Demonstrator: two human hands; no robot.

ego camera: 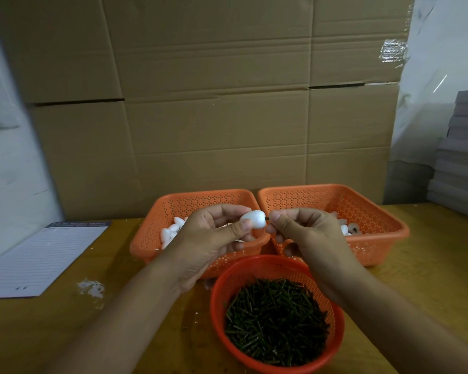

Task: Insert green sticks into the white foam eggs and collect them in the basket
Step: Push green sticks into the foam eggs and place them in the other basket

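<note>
We hold one white foam egg [251, 217] in our left hand [208, 238], thumb and fingertips curled round its blunt end, raised above the near rim of the left orange basket [146, 238]; our right hand [305, 233] pinches a green stick [267, 218] whose short visible stub meets the egg's narrow tip, so we judge the insertion under way. The egg looks feather-light and soft enough to dent or crumble, so we would grip it round the broad middle with gentle, even pressure, never squeezing the tip; the stick looks thin and stiff, likely to snap if bent, so we would pinch it close to the foam and push straight along the egg's axis. More white eggs [170, 233] lie in the left basket; the right orange basket [376, 233] holds pale pieces we cannot make out clearly, perhaps finished eggs; the round red basket [219, 300] nearest us is heaped with green sticks [276, 319].

All stand on a yellowish wooden table [430, 265], scattered with white foam crumbs [91, 287]; a lined notepad [41, 260] lies at left; flattened cardboard [214, 103] forms the backdrop, with stacked grey boards [459, 157] at right.
</note>
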